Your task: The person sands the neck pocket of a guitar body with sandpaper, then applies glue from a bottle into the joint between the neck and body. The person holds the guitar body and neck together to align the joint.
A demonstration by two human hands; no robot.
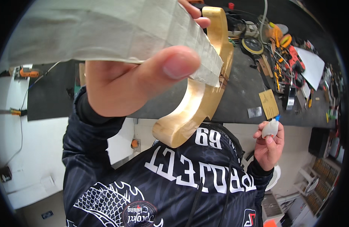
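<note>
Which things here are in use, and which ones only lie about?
In use:
left hand holding wooden piece
right hand holding small white bottle

Lying about:
sanding disc
sandpaper sheet
orange tools on the workbench

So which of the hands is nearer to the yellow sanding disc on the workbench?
Right. The right hand, holding a small white bottle, sits below the sanding disc. The left hand grips a curved wooden piece, farther left.

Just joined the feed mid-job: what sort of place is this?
Most likely a woodworking or instrument-making workshop. The left hand holds up a curved wooden body, and the dark workbench behind carries a round sander and a clutter of orange hand tools.
</note>
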